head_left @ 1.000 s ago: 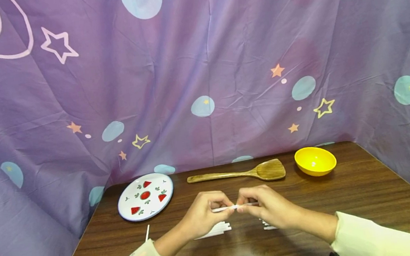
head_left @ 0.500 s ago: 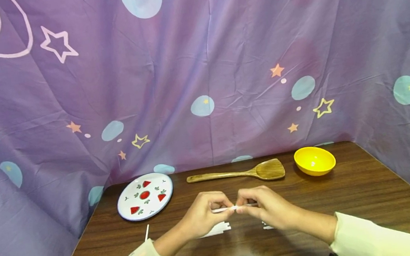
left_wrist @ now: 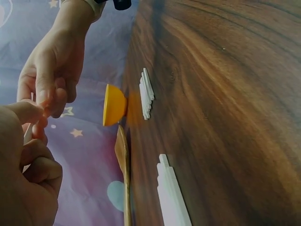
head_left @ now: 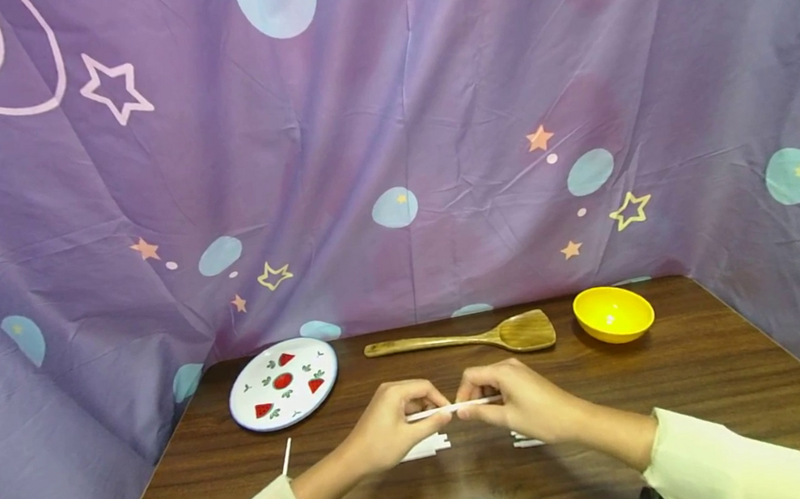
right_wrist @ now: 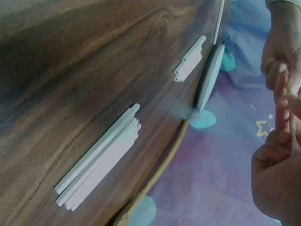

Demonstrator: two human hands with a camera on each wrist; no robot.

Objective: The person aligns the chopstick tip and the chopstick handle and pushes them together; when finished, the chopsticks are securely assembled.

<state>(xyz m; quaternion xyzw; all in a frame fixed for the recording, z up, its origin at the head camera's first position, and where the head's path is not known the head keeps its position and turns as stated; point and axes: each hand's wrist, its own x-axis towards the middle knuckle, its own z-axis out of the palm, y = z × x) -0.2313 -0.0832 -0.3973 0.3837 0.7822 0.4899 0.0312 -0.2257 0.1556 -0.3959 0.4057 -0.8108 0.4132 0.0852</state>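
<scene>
A thin white stick [head_left: 453,408] spans both hands above the middle of the table, lying nearly level with its left end slightly lower. My left hand [head_left: 393,427] pinches it between thumb and fingers. From the other side my right hand [head_left: 522,401] pinches it too, fingertips close to the left ones. Whether it is one piece or two meeting ends, I cannot tell. Below the left hand lies a row of white sticks [head_left: 428,446], partly hidden. Another row [left_wrist: 146,94] lies beneath the right hand. One separate white stick [head_left: 287,456] rests by the left forearm.
A white plate with watermelon pictures [head_left: 294,399] stands at the back left of the brown wooden table [head_left: 714,379]. A wooden spatula [head_left: 454,341] lies along the back, beside a yellow bowl [head_left: 613,315] at right. Purple patterned cloth [head_left: 333,167] hangs behind and at both sides.
My left hand has shifted slightly left and down, the right fingertips slightly left. More of the stick now shows across the fingertips. Both hands keep their pinch.
</scene>
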